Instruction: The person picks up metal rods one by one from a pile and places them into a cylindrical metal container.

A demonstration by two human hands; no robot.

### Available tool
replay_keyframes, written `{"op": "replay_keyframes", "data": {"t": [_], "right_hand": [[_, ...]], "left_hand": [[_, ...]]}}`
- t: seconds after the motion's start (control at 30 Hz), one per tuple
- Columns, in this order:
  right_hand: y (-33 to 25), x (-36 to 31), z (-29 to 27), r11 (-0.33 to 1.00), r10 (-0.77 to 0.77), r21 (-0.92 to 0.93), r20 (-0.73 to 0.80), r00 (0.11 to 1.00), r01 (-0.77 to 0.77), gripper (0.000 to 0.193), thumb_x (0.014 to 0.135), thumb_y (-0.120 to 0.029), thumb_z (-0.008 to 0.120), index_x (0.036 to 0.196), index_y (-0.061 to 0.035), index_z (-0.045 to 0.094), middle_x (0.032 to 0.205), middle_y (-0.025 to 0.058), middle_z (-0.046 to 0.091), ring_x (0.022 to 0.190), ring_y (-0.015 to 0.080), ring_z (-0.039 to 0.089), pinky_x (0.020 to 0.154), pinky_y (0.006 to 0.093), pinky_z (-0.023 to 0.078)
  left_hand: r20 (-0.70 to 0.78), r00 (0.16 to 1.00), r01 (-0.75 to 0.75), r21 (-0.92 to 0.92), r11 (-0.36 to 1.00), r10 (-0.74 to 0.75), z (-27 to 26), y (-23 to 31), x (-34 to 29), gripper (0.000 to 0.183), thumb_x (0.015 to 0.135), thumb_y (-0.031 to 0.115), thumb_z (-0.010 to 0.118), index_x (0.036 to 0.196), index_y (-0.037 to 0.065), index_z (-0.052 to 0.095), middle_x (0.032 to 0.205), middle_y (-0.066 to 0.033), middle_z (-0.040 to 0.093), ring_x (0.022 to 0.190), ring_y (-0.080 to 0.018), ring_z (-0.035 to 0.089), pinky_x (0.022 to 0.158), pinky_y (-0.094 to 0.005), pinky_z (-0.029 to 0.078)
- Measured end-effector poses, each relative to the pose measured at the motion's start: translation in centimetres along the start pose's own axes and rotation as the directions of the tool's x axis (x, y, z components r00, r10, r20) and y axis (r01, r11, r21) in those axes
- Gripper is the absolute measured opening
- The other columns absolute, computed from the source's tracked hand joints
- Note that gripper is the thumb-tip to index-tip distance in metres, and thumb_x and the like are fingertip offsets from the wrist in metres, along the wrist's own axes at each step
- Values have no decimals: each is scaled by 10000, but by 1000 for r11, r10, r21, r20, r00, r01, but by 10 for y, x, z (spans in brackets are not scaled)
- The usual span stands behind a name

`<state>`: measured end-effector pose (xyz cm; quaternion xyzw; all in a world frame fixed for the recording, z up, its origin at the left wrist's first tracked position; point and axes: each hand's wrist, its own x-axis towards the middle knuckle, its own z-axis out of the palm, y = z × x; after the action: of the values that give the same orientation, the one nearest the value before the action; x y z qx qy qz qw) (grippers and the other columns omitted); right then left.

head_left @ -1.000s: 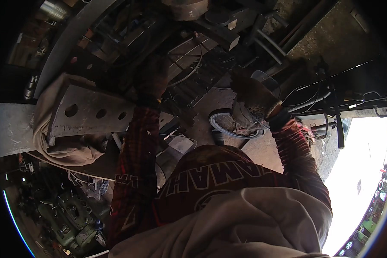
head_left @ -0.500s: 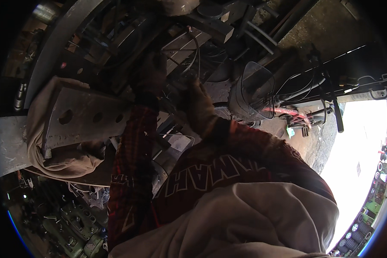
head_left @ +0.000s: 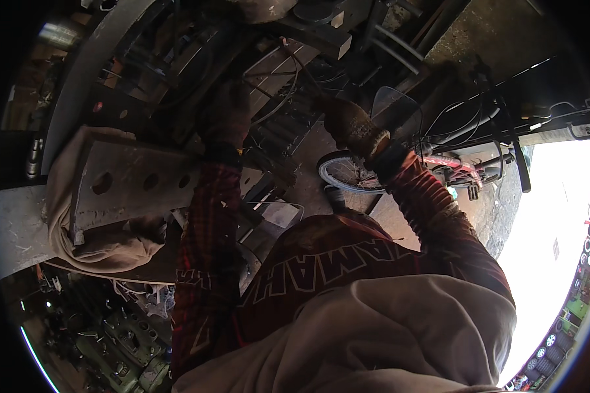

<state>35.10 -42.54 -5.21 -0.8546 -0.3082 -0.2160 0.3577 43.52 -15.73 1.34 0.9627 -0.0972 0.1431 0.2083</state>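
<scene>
The person's left hand [head_left: 224,118] is sunk in shadow among dark metalwork, just past the narrow end of a grey metal beam [head_left: 128,180] with round holes in it, and from where I stand I can't tell how far its grip is closed or whether it has hold of anything. The right hand [head_left: 352,126] is out to the right and better lit, fingers pointing inward and bunched rather than spread; their tips fade into the dark, so I can't say if that grip has anything in it. A thin dark rod or cable [head_left: 301,64] slants down toward those fingertips, and a pale curved wire [head_left: 286,101] lies between the two hands, near a flat metal strip. Close by the right hand are a mesh basket [head_left: 398,108] and a bicycle wheel [head_left: 347,178], which the wrist partly covers, with a red bicycle frame [head_left: 455,164] farther right. Beige cloth [head_left: 108,252] bunches around the beam's wide end, and green machinery [head_left: 121,347] stands at the lower left
</scene>
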Motion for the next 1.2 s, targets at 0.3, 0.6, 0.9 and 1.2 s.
{"op": "replay_keyframes", "data": {"t": [0.3,0.6,0.9,1.2], "right_hand": [[-98,58,98,192,968,869,-92,232,-456,506,985,-444,630,1346,-100,546,1165,122,648,1085,298,657,938,380,537],[-83,21,71,232,785,862,107,610,-450,447,1051,-471,506,1253,-82,593,810,51,569,683,212,591,632,343,511],[-37,29,6,765,541,315,159,826,-562,312,1008,-170,546,1299,-80,615,638,2,553,534,120,585,489,298,473],[-89,66,52,-212,866,966,255,429,-147,403,1066,-395,522,1312,-79,565,1039,101,642,864,227,656,770,406,551]], "left_hand": [[82,993,83,-12,996,-82,-8,20,-6,464,998,484,561,1196,89,703,1137,-182,715,1053,-374,680,914,-453,524],[-21,1000,8,4,1000,-8,-6,7,-5,466,1008,489,543,1215,102,700,1154,-188,709,1075,-384,672,924,-458,526],[-69,997,-19,9,1000,20,8,-8,-2,398,980,495,564,1157,174,720,1096,-129,737,1036,-346,698,907,-457,545],[-90,993,-81,4,997,81,2,5,-7,408,991,456,608,1159,106,733,1090,-163,735,1023,-340,707,891,-422,544]]}}
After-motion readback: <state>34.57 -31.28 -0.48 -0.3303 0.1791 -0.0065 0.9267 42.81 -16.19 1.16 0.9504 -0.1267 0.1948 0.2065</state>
